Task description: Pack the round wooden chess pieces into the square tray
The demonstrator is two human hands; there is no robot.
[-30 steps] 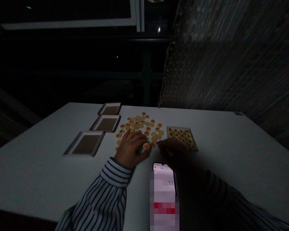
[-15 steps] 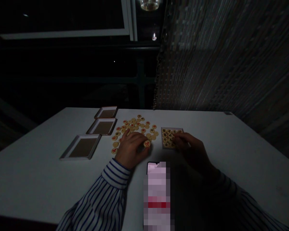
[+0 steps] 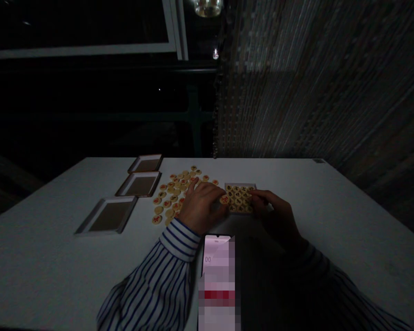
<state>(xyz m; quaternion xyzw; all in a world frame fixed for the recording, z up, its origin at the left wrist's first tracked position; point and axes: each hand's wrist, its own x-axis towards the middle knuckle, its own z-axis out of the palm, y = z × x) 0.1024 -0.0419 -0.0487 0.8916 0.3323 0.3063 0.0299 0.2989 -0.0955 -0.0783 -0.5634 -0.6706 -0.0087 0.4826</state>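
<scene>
My left hand (image 3: 202,209) pinches a round wooden piece with a red character (image 3: 224,199) close to the left edge of a small box. That box (image 3: 240,213) holds rows of round pieces with dark characters. My right hand (image 3: 276,214) is at the box's right side, thumb and fingers pressed together; whether they grip a piece is hidden. Left of and behind my left hand, several loose round pieces (image 3: 177,192) lie spread on the white table (image 3: 48,257), some with red characters, some dark, some plain.
Three shallow trays stand on the left: a near one (image 3: 127,219), a middle one (image 3: 156,186) and a far one (image 3: 158,161). A lit phone (image 3: 217,262) lies in front of my hands. Behind the table hangs a strand curtain (image 3: 262,92).
My left hand has moved right with the red-marked piece, up to the box. My right hand stays by the box's right side. The view has shifted slightly.
</scene>
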